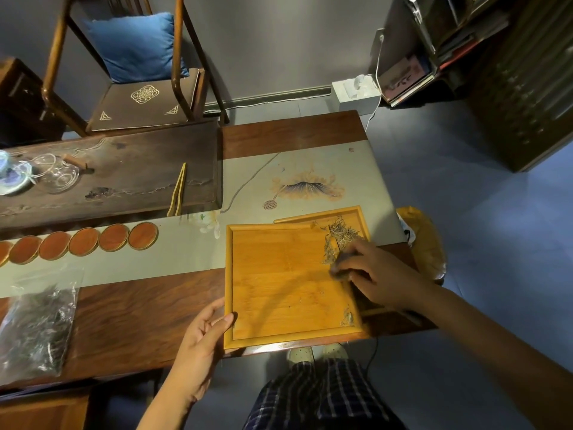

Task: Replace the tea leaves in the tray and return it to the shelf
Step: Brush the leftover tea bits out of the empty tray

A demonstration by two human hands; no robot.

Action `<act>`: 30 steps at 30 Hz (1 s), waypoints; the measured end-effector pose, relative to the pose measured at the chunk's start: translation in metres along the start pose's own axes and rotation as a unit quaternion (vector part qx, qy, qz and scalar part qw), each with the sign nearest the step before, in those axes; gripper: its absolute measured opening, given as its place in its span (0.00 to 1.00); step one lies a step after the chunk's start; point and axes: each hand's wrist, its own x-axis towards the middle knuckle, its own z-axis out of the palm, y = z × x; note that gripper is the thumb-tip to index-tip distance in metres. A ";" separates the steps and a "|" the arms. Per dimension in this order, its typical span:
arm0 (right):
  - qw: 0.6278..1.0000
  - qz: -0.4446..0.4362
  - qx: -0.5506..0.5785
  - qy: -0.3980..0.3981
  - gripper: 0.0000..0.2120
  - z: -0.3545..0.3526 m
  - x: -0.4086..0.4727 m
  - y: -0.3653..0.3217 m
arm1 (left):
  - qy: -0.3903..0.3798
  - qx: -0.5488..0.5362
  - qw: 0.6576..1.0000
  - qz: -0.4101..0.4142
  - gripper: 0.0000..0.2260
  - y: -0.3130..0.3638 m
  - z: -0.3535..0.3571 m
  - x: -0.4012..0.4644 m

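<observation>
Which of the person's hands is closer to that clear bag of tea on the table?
Left. The left hand grips the tray's near-left edge, nearer the bag; the right hand is across the tray.

Dim warm indoor light; soft shadows across tray [279, 280]; right hand [381, 274] motion-blurred; wide-angle distortion at edges.

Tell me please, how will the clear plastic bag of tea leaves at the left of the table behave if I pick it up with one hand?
The clear bag of tea leaves lies crumpled and flat on the table, so it is probably floppy and would sag around the fingers. The dry, wiry leaves suggest it is light for its size. Its glossy film may be somewhat slippery, and squeezing could crush the leaves.
</observation>
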 end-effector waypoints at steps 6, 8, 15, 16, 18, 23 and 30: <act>0.995 -0.054 0.031 -0.078 0.10 0.018 -0.043 -0.013 | 0.001 -0.013 1.000 0.004 0.19 0.001 -0.007 0.001; 0.994 -0.062 -0.016 -0.084 0.11 0.020 -0.044 -0.011 | -0.006 -0.016 1.000 0.003 0.18 0.001 -0.006 0.000; 0.991 -0.063 -0.110 -0.049 0.13 0.029 -0.024 0.001 | -0.013 -0.013 1.000 0.004 0.20 0.004 -0.003 0.000; 0.991 -0.057 -0.114 -0.036 0.13 0.029 -0.019 0.003 | -0.013 -0.015 1.000 0.003 0.19 0.006 -0.003 0.000; 0.992 -0.042 -0.114 -0.014 0.13 0.030 -0.009 0.005 | -0.014 -0.017 1.000 0.004 0.20 0.008 -0.003 0.000; 0.998 0.012 -0.044 0.041 0.13 0.022 0.001 0.000 | -0.008 -0.026 1.000 0.008 0.19 0.010 -0.004 -0.002; 0.998 -0.020 0.051 -0.011 0.12 0.022 -0.034 -0.018 | -0.001 -0.031 0.999 0.031 0.19 0.014 -0.005 0.000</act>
